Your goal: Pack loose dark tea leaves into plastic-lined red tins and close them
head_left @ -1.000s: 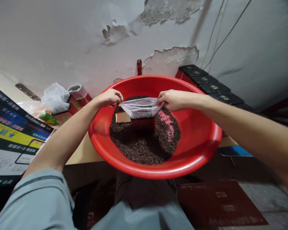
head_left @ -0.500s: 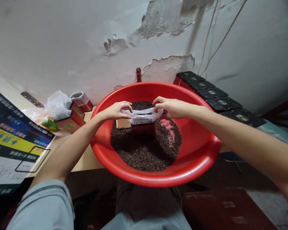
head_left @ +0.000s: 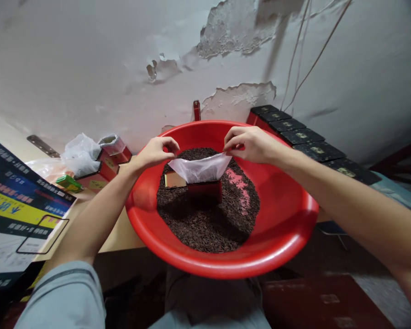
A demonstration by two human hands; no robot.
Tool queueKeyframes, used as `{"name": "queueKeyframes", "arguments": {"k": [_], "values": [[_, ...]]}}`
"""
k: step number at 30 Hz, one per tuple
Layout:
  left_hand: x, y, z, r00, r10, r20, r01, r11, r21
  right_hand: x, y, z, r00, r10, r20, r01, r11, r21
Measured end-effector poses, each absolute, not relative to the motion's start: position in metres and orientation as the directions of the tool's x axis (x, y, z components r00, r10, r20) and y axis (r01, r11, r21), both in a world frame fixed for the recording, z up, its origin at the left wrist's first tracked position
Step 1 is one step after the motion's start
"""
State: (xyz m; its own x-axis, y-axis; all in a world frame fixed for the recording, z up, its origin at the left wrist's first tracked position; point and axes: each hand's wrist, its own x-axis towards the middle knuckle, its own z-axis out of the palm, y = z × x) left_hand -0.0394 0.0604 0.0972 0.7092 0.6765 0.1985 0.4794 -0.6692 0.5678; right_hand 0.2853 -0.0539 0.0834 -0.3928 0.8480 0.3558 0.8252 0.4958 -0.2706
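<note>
A big red basin [head_left: 287, 228] in front of me holds a heap of dark loose tea leaves [head_left: 205, 219]. In the heap stands a small red box [head_left: 204, 190] lined with a clear plastic bag [head_left: 200, 168]. My left hand [head_left: 155, 152] pinches the bag's left corner. My right hand [head_left: 248, 144] pinches its right corner. The bag's top is stretched between them above the box. A small gold-coloured lid [head_left: 174, 179] lies in the leaves left of the box.
Several black-lidded red tins [head_left: 301, 137] line the wall at the right. At the left are red tins with plastic bags [head_left: 85, 153], a green packet [head_left: 67, 183] and a printed poster [head_left: 17, 201]. A peeling wall stands close behind the basin.
Both hands came together over the box, then lifted and spread again, pulling the bag's top up and taut. The view shifted slightly.
</note>
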Motion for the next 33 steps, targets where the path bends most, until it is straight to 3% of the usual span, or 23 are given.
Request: {"name": "queueKeyframes", "arguments": {"k": [5,7,10,15,22,23,25,27,29,31,33], "values": [[-0.041,0.057,0.097,0.853,0.521,-0.006,0.457,-0.742,0.491,0.283,-0.047,0.084,-0.495,0.869,-0.019,0.857,0.484,-0.178],[-0.039,0.058,0.092,0.873,0.487,-0.01,0.441,-0.782,0.441,0.28,-0.044,0.081,-0.462,0.883,-0.082,0.883,0.45,-0.133],[-0.038,0.06,0.084,0.837,0.543,0.07,0.48,-0.789,0.384,0.276,-0.041,0.079,-0.472,0.881,0.039,0.875,0.473,-0.106],[-0.041,0.059,0.083,0.776,0.627,0.074,0.546,-0.726,0.418,0.281,-0.042,0.079,-0.463,0.857,0.226,0.866,0.492,-0.093],[-0.073,0.058,0.093,0.602,0.794,0.085,0.592,-0.515,0.62,0.31,-0.059,0.08,-0.209,0.886,0.413,0.897,0.342,-0.281],[-0.079,0.059,0.091,0.561,0.824,0.077,0.598,-0.468,0.651,0.317,-0.059,0.077,-0.134,0.903,0.408,0.893,0.289,-0.345],[-0.088,0.06,0.083,0.52,0.854,-0.018,0.603,-0.352,0.716,0.327,-0.054,0.066,-0.07,0.963,0.26,0.856,0.192,-0.48],[-0.085,0.059,0.069,0.56,0.816,-0.147,0.579,-0.258,0.773,0.326,-0.045,0.05,-0.216,0.976,0.022,0.794,0.189,-0.578],[-0.068,0.056,0.054,0.623,0.763,-0.171,0.521,-0.242,0.819,0.31,-0.034,0.032,-0.436,0.894,-0.1,0.72,0.28,-0.635],[-0.043,0.053,0.042,0.655,0.748,-0.103,0.465,-0.292,0.835,0.284,-0.022,0.018,-0.524,0.846,-0.092,0.677,0.349,-0.648],[-0.016,0.05,0.036,0.671,0.74,-0.054,0.444,-0.343,0.828,0.256,-0.011,0.01,-0.484,0.874,-0.041,0.709,0.364,-0.604]]}}
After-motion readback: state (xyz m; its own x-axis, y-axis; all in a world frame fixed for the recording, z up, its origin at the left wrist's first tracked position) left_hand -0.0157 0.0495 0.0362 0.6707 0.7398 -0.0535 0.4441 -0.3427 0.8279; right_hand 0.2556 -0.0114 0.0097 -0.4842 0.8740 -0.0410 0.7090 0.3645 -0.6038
